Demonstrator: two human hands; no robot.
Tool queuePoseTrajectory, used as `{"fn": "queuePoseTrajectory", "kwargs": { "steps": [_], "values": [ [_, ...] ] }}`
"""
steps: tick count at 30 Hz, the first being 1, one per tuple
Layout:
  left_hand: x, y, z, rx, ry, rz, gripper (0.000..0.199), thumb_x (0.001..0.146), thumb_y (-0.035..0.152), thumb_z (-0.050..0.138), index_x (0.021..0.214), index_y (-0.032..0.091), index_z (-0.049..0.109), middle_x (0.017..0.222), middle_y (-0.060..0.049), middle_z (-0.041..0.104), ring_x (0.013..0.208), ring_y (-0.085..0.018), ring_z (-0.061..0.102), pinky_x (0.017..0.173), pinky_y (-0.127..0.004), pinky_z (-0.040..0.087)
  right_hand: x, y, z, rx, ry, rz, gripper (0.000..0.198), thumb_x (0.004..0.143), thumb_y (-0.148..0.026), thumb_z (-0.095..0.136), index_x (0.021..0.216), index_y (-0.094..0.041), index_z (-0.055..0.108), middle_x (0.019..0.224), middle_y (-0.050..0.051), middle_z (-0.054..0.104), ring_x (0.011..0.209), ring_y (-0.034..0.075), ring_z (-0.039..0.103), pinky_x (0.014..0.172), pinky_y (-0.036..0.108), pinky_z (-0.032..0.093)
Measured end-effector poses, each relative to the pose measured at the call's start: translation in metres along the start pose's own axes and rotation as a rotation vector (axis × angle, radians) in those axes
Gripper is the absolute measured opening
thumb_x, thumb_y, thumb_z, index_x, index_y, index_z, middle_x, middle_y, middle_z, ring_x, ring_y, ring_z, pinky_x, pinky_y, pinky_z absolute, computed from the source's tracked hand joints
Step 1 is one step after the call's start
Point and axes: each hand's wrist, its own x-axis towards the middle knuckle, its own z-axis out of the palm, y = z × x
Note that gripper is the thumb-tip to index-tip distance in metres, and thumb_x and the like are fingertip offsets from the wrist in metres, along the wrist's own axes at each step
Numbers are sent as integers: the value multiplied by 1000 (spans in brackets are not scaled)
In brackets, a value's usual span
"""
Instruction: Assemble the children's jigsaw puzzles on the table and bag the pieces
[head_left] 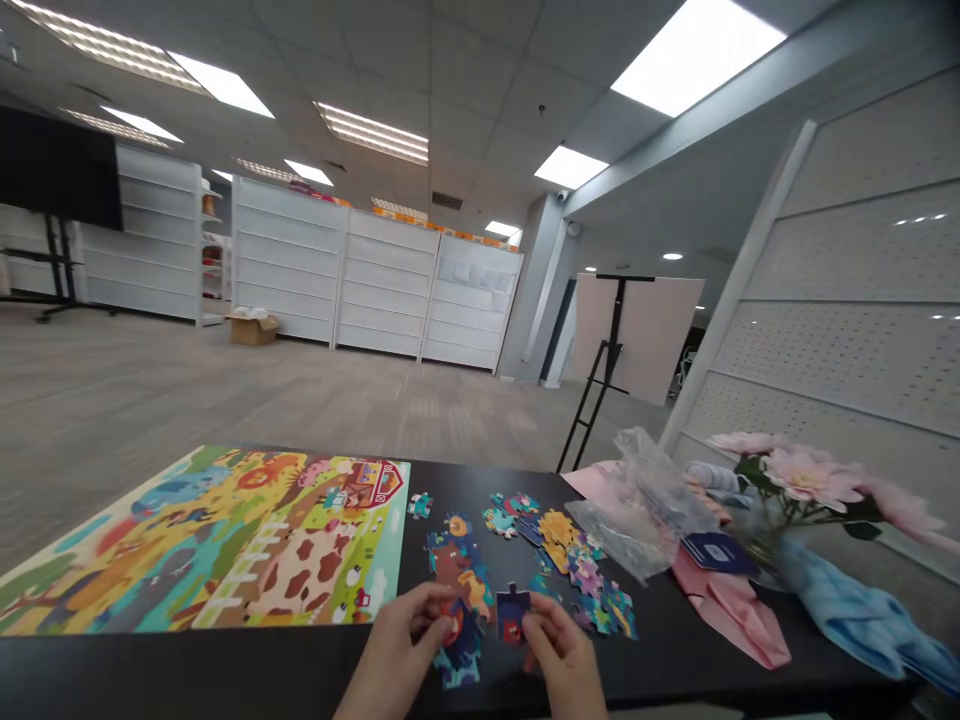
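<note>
My right hand [561,645] pinches a dark blue jigsaw piece [512,608] with a red patch, holding it by its right side. My left hand [409,640] has thumb and forefinger closed on a dark jigsaw piece [466,632] with an orange-red patch, at the lower part of a joined puzzle section [452,565] showing a brown bear. Whether that piece is locked into the section is hard to make out. A narrow gap separates the right-hand piece from the section. Loose jigsaw pieces [559,540] lie in a pile beyond my right hand.
Two colourful animal picture boards [300,560] cover the left of the black table [315,670]. A single piece [420,505] lies beside them. On the right are a clear plastic bag [637,510], pink cloth [739,610], a dark blue card box [716,552], blue cloth [862,610] and flowers [810,470].
</note>
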Motion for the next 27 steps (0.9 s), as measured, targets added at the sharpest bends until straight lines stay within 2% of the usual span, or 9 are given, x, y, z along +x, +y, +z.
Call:
{"fn": "queuePoseTrajectory", "kwargs": {
  "steps": [3,6,8,10,14,16,20,24,27],
  "values": [
    [-3,7,-37,226,127,69,36,91,48,56,109,22,74,96,-7,76,87,-24,71,78,-31,56,21,3,-29,-273,79,-67,42,68,-52,74,94,-19,78,72,7,76,66,25,71,61,32,55],
    [-6,9,-64,368,222,154,35,96,47,50,109,25,75,106,-6,76,97,-26,71,84,-34,57,36,7,-47,-459,164,-92,39,68,-50,69,92,-21,80,75,8,78,71,29,72,70,37,56],
    [-8,2,-71,407,239,210,34,97,48,51,109,26,74,105,-6,75,99,-26,71,86,-36,58,40,8,-50,-455,159,-75,43,70,-53,68,95,-20,80,76,8,78,72,29,73,71,37,56],
    [-10,-7,-72,397,233,217,36,96,51,53,114,26,72,100,-6,75,91,-25,72,78,-33,61,39,7,-49,-401,123,-73,47,73,-54,67,101,-18,78,73,7,77,70,27,71,69,36,55],
    [-11,-17,-66,245,147,87,44,95,54,56,129,26,61,88,-2,70,66,-19,69,52,-25,59,33,0,-45,-245,62,-31,51,75,-55,71,109,-16,75,66,3,70,63,22,65,62,32,52],
    [-13,-11,-63,166,109,36,45,93,51,59,129,25,58,86,-1,65,67,-17,66,53,-25,60,29,-5,-41,-140,17,36,53,70,-56,77,106,-17,74,66,2,68,62,22,65,56,30,51],
    [-13,7,-57,-33,34,-15,48,81,39,73,123,22,58,97,-2,59,79,-17,65,65,-28,62,17,-13,-6,54,-120,134,50,64,-57,84,95,-22,67,62,-1,64,61,23,68,55,30,52],
    [-13,12,-54,-52,55,-88,41,79,37,76,114,21,62,93,2,52,53,-4,48,55,-27,60,5,-27,60,162,-241,122,47,71,-59,80,89,-23,58,59,-2,63,53,17,61,52,26,48],
    [-14,8,-55,-63,38,-106,45,78,44,78,113,21,62,89,3,52,47,-3,42,47,-24,56,5,-34,100,167,-256,82,45,72,-58,79,87,-23,55,54,-6,57,48,11,51,48,21,42]
  ]
}}
